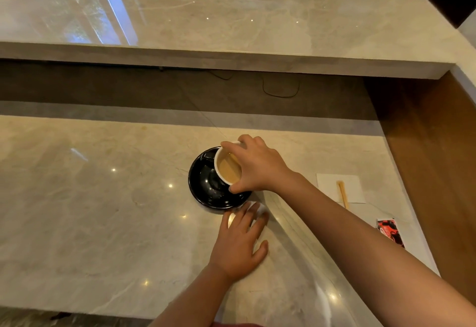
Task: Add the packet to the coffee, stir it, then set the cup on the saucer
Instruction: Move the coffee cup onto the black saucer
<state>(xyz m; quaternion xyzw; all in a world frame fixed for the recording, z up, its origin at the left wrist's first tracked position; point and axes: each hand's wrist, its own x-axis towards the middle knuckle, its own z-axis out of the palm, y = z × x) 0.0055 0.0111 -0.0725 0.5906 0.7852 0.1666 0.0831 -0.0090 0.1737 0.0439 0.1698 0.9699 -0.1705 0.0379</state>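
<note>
Over the glossy black saucer (206, 185), the right hand (257, 167) grips the round white cup (226, 165) of coffee; the left hand (239, 241) lies flat, fingers spread, on the marble counter (90, 211).

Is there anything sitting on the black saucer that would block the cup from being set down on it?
Nothing visible does. The right hand holds the cup over the saucer, whose visible surface is bare. The left hand rests flat on the counter just beside the saucer's near rim.

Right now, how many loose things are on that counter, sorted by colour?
Black: 1, the saucer
White: 2, the cup and the napkin
Tan: 1, the stir stick
Red and black: 1, the packet
Total: 5, not counting something white, unidentifiable, under the left hand.
</note>
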